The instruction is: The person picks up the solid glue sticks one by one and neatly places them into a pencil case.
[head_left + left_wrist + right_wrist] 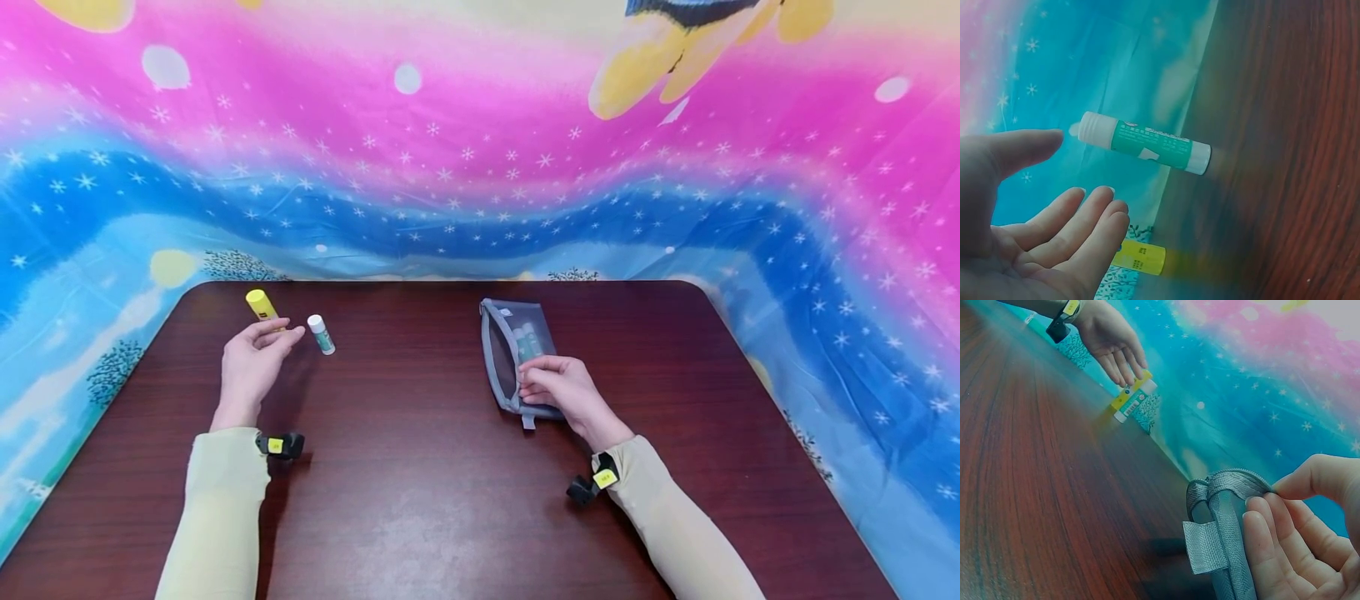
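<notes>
Head view: one grey zip pouch [528, 314], see-through mesh, right of centre on the counter [405, 467]; mouth gaping toward the left, small fabric tab [528, 422] at its near end. Contents: glue sticks [532, 342] with green labels, seen through the mesh; exact count unclear.

Hands, two, bare. Right hand [562, 387]: thumb and forefinger pinch the zipped edge of the pouch mouth, remaining fingers bent alongside its outer face, as the right wrist view shows. Left hand [255, 358]: nothing held; thumb well apart from the loosely extended fingers in the left wrist view. Whether its fingertips touch anything cannot be told.

Glue stick, green-and-white [322, 335], one: upright on the counter, white cap uppermost, just beyond the left hand's thumb. Glue stick, yellow [259, 303], one: upright, behind the left fingers and partly hidden by them, near the green-and-white one.

Wrist cameras [283, 446], two, black, each with a yellow label, one per wrist. Sleeves [217, 508], pale yellow, long.

Counter: dark reddish-brown, wood-grained, glossy, rounded far corners. Backdrop cloth [480, 158]: pink and blue bands, white snowflakes.
</notes>
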Action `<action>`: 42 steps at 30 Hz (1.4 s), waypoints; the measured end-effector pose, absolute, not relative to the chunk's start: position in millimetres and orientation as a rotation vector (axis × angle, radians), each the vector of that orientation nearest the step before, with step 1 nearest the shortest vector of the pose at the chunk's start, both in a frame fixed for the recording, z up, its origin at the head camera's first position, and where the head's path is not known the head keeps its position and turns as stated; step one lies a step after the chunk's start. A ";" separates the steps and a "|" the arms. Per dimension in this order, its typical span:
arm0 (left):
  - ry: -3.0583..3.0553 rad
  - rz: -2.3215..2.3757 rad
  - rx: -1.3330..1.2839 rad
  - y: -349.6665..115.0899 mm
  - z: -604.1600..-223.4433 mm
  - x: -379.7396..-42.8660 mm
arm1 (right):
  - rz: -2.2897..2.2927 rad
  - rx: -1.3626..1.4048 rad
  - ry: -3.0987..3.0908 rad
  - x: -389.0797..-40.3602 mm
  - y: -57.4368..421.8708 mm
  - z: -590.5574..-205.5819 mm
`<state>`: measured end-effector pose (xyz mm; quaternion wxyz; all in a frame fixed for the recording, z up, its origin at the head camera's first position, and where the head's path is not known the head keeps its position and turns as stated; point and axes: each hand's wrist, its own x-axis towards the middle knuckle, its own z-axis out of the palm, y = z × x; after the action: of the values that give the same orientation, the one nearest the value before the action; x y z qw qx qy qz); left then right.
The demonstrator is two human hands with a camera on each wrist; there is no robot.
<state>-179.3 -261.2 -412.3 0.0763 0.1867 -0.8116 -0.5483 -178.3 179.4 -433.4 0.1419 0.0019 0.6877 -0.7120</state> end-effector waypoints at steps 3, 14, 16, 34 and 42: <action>-2.456 -1.631 0.527 -260.7 -414.5 -179.5 | -2.053 0.006 1.987 -178.0 179.7 -433.3; -2.527 -1.608 0.442 -255.1 -422.4 -186.9 | -2.052 0.004 1.990 -177.5 180.5 -433.2; -2.537 -1.611 0.427 -253.9 -423.7 -188.1 | -2.054 0.003 1.986 -177.3 180.6 -433.3; -2.607 -1.653 0.332 -249.3 -436.6 -200.5 | -2.063 0.014 1.978 -177.0 180.0 -434.5; -2.621 -1.648 0.328 -250.6 -437.2 -200.8 | -2.056 0.009 1.986 -177.4 179.4 -433.6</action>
<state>-200.8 -250.6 -437.2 0.0140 0.1054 -0.8417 -0.5294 -177.4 179.4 -433.6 0.1412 0.0030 0.6879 -0.7119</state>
